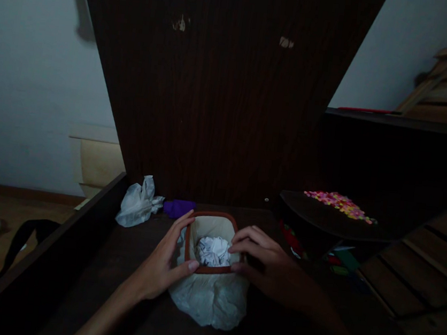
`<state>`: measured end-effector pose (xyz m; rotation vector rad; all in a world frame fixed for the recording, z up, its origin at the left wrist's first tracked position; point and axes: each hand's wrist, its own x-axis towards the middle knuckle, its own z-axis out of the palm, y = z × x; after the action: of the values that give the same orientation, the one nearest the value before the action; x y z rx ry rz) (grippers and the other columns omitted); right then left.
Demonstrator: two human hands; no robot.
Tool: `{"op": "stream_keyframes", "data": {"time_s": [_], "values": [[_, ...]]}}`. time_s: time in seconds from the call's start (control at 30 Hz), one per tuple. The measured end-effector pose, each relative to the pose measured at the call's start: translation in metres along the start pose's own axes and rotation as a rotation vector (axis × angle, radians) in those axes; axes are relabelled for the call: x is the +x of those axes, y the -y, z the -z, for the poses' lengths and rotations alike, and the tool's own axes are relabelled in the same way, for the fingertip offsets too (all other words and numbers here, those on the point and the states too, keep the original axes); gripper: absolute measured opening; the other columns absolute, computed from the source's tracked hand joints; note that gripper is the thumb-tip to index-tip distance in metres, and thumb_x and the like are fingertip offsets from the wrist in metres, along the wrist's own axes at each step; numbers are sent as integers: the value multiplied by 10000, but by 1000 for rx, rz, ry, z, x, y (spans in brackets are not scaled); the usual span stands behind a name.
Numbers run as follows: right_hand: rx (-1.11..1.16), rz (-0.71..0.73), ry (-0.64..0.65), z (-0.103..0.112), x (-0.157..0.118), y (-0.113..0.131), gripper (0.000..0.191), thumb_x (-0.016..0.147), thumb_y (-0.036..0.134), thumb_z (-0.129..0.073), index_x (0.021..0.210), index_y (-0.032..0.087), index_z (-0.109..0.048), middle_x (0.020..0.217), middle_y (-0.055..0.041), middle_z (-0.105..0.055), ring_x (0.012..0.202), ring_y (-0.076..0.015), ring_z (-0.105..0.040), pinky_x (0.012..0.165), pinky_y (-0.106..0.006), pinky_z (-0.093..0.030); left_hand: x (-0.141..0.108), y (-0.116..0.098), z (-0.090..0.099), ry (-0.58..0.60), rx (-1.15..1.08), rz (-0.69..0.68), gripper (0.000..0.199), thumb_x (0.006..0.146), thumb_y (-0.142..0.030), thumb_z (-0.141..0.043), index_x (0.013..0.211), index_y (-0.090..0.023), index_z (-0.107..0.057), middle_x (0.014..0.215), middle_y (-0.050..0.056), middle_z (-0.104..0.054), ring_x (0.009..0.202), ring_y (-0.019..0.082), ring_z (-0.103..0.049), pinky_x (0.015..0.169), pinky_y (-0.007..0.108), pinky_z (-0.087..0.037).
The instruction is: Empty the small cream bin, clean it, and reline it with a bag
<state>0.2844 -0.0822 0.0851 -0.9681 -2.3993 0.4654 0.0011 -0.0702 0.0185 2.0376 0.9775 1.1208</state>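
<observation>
I have the lined bin [208,269] between my hands on the dark surface [117,252], the left hand [161,268] gripping its rim. Fingers of my right hand [263,258] bend over the opposite rim near crumpled paper [214,250]; whether they grip, I cannot tell.

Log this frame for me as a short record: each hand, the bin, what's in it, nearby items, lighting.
Left hand: gripping the left side of the bin
Right hand: at the bin's right rim; exact grip unclear
Bin: open-topped, brown rim
Liner: pale, bunched outside below the rim
Contents: crumpled white paper
Nearby, left: crumpled whitish bag, purple item
Lighting: dim
</observation>
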Motion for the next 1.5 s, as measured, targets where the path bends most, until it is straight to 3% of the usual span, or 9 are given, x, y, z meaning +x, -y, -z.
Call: {"op": "stream_keyframes", "data": {"time_s": [0.13,0.3,0.4,0.63,1.0,1.3,1.4,1.5], "values": [[169,-77,-60,1,9,-30,396,925,473,-664,1251,248,-647,1370,-110,-567,1259,-276,-555,1011,-436,-499,1,0,0,6,43,-25,737,896,-517,-668,1509,-244,-363,1649,166,-279,1512,398,-284,1219,616,-253],[384,-98,45,-4,18,-52,926,770,609,-780,1539,261,-401,1656,-142,-284,1508,-345,-304,1140,-522,-414,3,0,-1,4,44,-37,739,879,-502,-690,1495,-252,-370,1628,172,-296,1492,412,-307,1199,618,-283],[443,-116,117,-7,19,-58,1085,713,638,-812,1591,260,-300,1683,-135,-230,1538,-343,-238,1204,-549,-318,3,0,-1,6,20,-44,741,881,-520,-684,1496,-257,-365,1622,173,-300,1488,417,-308,1196,622,-285],[443,-117,96,-14,18,-66,1120,671,654,-833,1584,244,-329,1665,-137,-286,1530,-347,-260,1237,-562,-230,2,6,-7,-5,-19,-56,764,900,-610,-630,1509,-269,-319,1633,173,-258,1511,411,-256,1207,633,-246],[470,-91,50,-27,12,-77,1131,655,682,-830,1579,249,-342,1651,-135,-322,1517,-354,-293,1233,-551,-245,-4,21,-18,-22,-73,-88,828,875,-695,-608,1518,-281,-292,1632,162,-252,1520,419,-232,1191,640,-281],[662,-100,-21,-47,8,-81,1141,663,677,-829,1589,256,-312,1671,-130,-275,1527,-351,-273,1225,-548,-249,-3,26,-21,-37,-48,-106,854,873,-719,-587,1537,-277,-279,1652,153,-238,1535,420,-206,1209,643,-259],[785,-99,-79,-62,2,-81,1175,685,717,-789,1614,255,-237,1695,-130,-196,1548,-332,-220,1248,-517,-199,-11,26,-26,-34,-109,-35,924,882,-755,-529,1594,-283,-178,1688,143,-174,1550,414,-176,1235,633,-223],[797,-127,-123,-81,-10,-76,1436,537,768,-831,1637,223,-87,1703,-166,-128,1565,-348,-130,1261,-526,-131,-27,31,-35,-29,-121,38,1042,871,-763,-536,1624,-307,20,1721,121,-42,1564,411,-118,1242,635,-214]]}}
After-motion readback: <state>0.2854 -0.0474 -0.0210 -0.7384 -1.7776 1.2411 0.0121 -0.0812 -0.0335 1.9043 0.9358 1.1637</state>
